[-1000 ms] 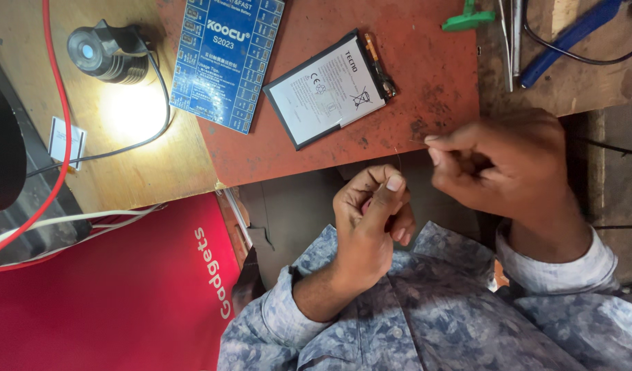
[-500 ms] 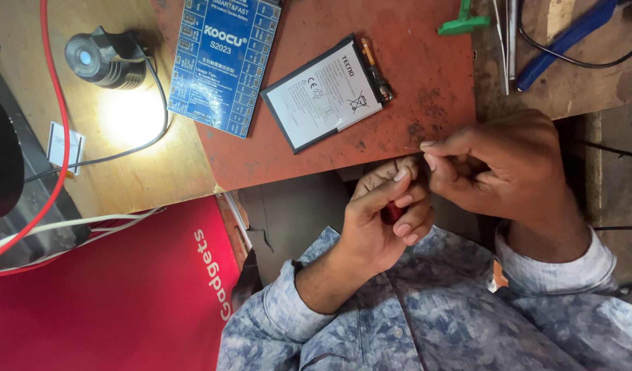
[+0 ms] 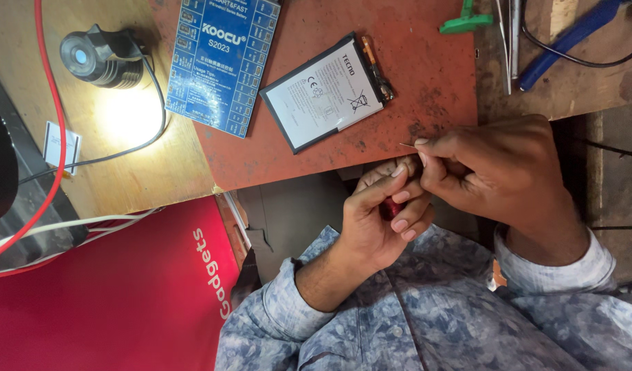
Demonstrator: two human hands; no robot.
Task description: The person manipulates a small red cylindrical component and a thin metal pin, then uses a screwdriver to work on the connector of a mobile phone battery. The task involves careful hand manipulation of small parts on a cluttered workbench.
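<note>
My left hand (image 3: 381,216) is curled around a small red object (image 3: 390,207), which is mostly hidden by the fingers. My right hand (image 3: 498,172) touches the left hand's fingertips. Its thumb and forefinger pinch a thin pale sliver (image 3: 406,145) that points left. Both hands hover at the near edge of a rust-red work mat (image 3: 426,75), above my blue patterned shirt. A flat phone battery (image 3: 326,93) with a white label lies on the mat just beyond the hands.
A blue printed board (image 3: 223,62) lies left of the battery. A small black lamp (image 3: 99,55) lights the wooden bench (image 3: 130,158). A green tool (image 3: 463,24), metal tweezers (image 3: 506,41) and a blue-handled tool (image 3: 570,41) lie at the far right. A red cable (image 3: 54,130) and a red pouch (image 3: 89,302) sit at left.
My left hand has risen and uncurled until its fingertips meet my right hand. The right hand stays in place, pinching the sliver.
</note>
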